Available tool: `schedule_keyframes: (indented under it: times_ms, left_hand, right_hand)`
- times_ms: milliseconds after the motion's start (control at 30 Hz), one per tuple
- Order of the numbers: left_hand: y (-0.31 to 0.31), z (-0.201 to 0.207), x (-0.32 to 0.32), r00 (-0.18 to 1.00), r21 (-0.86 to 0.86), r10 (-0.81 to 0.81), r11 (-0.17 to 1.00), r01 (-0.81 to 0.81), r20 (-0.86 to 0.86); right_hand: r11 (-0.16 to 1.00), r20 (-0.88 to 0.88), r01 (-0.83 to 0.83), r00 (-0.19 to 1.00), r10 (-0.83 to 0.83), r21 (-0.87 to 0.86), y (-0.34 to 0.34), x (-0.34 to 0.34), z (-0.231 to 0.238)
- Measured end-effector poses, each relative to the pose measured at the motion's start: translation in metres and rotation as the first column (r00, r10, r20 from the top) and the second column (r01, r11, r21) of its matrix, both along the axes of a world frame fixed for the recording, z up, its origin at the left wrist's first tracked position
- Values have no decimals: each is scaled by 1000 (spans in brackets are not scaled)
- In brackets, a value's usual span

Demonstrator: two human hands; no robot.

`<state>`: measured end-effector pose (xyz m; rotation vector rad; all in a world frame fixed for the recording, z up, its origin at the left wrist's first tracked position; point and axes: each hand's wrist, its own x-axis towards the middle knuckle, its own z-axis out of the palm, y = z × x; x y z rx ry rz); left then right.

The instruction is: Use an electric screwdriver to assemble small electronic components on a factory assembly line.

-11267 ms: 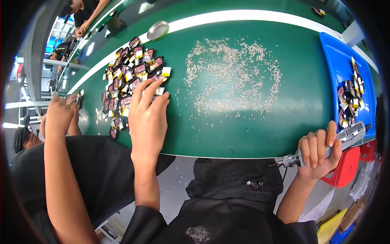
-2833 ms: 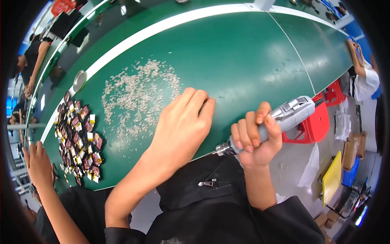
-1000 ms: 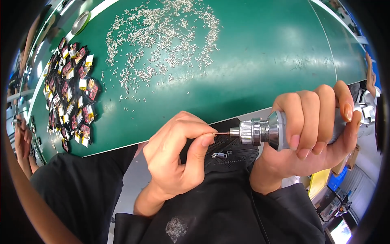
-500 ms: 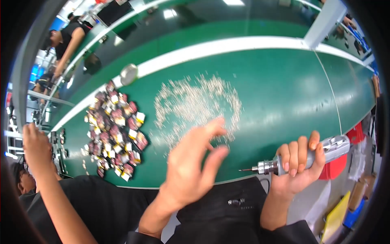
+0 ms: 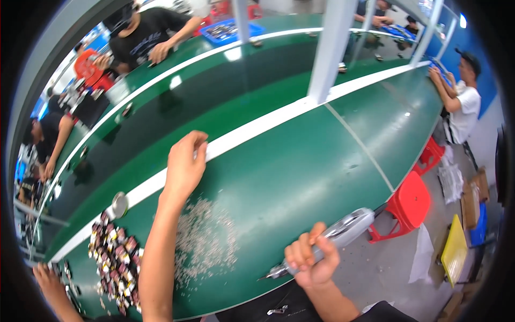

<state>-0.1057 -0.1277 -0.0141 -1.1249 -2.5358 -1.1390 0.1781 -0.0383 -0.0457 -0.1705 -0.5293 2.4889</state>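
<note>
My right hand (image 5: 314,257) is wrapped around a grey electric screwdriver (image 5: 348,228), its thin bit pointing left over the green table's near edge. My left arm reaches far across the table (image 5: 279,182), and my left hand (image 5: 186,161) is at the white rail (image 5: 241,132). Its fingers are curled in toward the thumb; anything between them is hidden. Beneath and right of that forearm lies a loose spread of tiny silvery pieces, apparently screws (image 5: 206,241). Left of the forearm is a heap of small dark-red and black parts with white and yellow bits (image 5: 113,257), partly covered by the arm.
A round metal tin (image 5: 119,204) stands by the rail. Beyond it runs a dark belt (image 5: 214,102) with scattered small parts. A pale upright post (image 5: 328,59) rises from the rail. A co-worker's hand (image 5: 51,284) is at lower left. Red stools (image 5: 410,201) stand at right.
My left hand has gone from above the small pieces out to the rail, its fingers now curled. The view has turned, showing more of the far side. The screwdriver stays in my right hand.
</note>
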Motion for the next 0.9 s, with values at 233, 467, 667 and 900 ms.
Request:
schedule_keyframes:
  times_ms: [233,467,667,900]
  left_hand:
    - [5,-1,8,998,-66,-55,996,53,-27]
    - [40,8,27,979,-199,-155,972,127,-132]
    - [160,26,85,859,-222,-477,872,436,-187]
    - [326,-14,61,849,-100,-490,872,480,-196]
  right_hand:
    - [980,-97,-172,982,162,-97,1,0,-4]
    - [979,-101,-166,983,155,-119,14,-1,1]
    - [1000,56,14,998,-13,-9,97,8,5]
    - [996,-22,57,998,-59,-67,129,17,-4]
